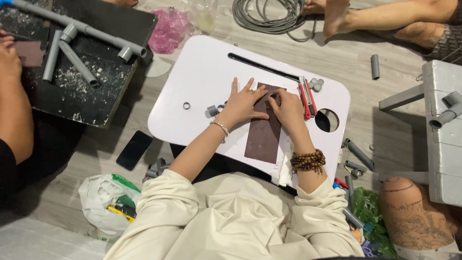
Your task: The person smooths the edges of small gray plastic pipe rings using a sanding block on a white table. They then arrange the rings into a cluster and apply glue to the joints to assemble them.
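Observation:
A dark brown sandpaper sheet lies lengthwise on a white lap table. My left hand presses flat on the sheet's upper left edge, fingers spread. My right hand is closed on a small grey ring-shaped piece and holds it against the sheet's top end. A red utility knife lies just right of my right hand. Small grey pipe fittings sit left of my left hand, and a loose ring lies further left.
A black board with a grey pipe frame lies at upper left, another person's arm beside it. A phone lies on the floor. Grey cable coil, other people's legs, pipe pieces and a grey box surround.

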